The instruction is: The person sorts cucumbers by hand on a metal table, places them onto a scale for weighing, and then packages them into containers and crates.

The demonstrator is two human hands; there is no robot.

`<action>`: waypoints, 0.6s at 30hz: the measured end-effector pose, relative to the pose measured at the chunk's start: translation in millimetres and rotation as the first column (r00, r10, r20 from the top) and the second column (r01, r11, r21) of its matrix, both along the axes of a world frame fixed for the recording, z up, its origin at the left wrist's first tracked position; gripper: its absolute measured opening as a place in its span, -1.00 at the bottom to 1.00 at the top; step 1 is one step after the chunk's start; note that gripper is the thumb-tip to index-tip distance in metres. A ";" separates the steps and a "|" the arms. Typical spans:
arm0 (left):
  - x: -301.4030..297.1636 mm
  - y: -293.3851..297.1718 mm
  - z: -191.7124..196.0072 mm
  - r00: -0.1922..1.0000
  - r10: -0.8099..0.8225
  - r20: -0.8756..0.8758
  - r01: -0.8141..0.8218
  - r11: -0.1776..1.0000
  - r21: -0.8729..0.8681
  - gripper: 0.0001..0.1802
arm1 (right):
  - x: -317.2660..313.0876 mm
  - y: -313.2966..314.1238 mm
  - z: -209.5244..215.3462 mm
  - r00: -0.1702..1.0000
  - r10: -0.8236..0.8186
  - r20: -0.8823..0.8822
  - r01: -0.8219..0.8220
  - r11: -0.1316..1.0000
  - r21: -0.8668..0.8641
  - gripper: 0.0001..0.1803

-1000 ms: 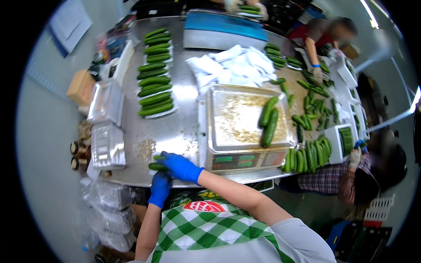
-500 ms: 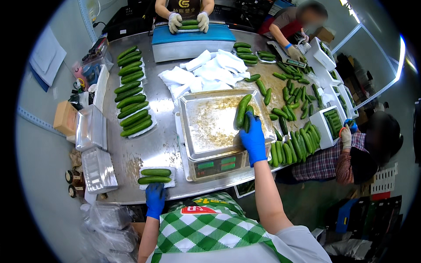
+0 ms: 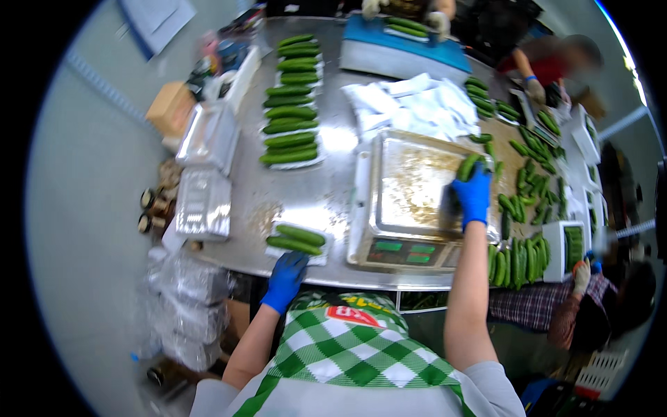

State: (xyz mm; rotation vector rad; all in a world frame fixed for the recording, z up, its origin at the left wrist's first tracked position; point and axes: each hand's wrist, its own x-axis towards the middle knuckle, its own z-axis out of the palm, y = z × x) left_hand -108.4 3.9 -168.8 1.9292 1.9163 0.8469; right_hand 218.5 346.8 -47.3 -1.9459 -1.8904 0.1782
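My right hand [image 3: 474, 196], in a blue glove, is closed around a green cucumber [image 3: 470, 165] at the right side of the metal weighing pan [image 3: 410, 187]. Its fingers hide part of the cucumber, and I cannot tell whether a second one is under them. My left hand [image 3: 286, 279], also blue-gloved, lies with its fingers stretched onto the near edge of a white pad [image 3: 318, 260]. Two cucumbers [image 3: 297, 239] rest side by side on that pad. Below the pan, the scale's front shows green displays [image 3: 403, 249].
Cucumbers on white pads form a column [image 3: 290, 111] at the left. Behind the scale lie crumpled white cloths [image 3: 417, 104]. Loose cucumbers [image 3: 531, 187] and white boxes [image 3: 556, 240] spread rightward, near co-workers. Clear plastic trays [image 3: 203, 201] stack along the left edge.
The view has swung left, so the table appears farther right. My right hand and its cucumber are slightly nearer the pan's right edge. My left hand stays by the pad.
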 end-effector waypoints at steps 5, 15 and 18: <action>-1.0 -6.4 3.6 0.999 0.028 0.015 -0.029 0.999 0.037 -0.69 | -12.7 -20.7 22.9 0.841 0.198 -0.503 -0.298 0.946 -0.126 -0.19; -3.2 -12.8 0.5 0.996 0.058 0.074 -0.056 0.998 -0.034 -0.69 | -227.4 -196.4 13.9 0.117 0.944 -0.310 -0.977 0.054 -0.205 -0.10; 0.2 -17.3 -5.8 0.996 0.075 0.049 -0.075 0.997 0.005 -0.71 | -246.0 -206.7 -30.9 0.006 0.993 -0.116 -0.956 -0.028 -0.292 -0.22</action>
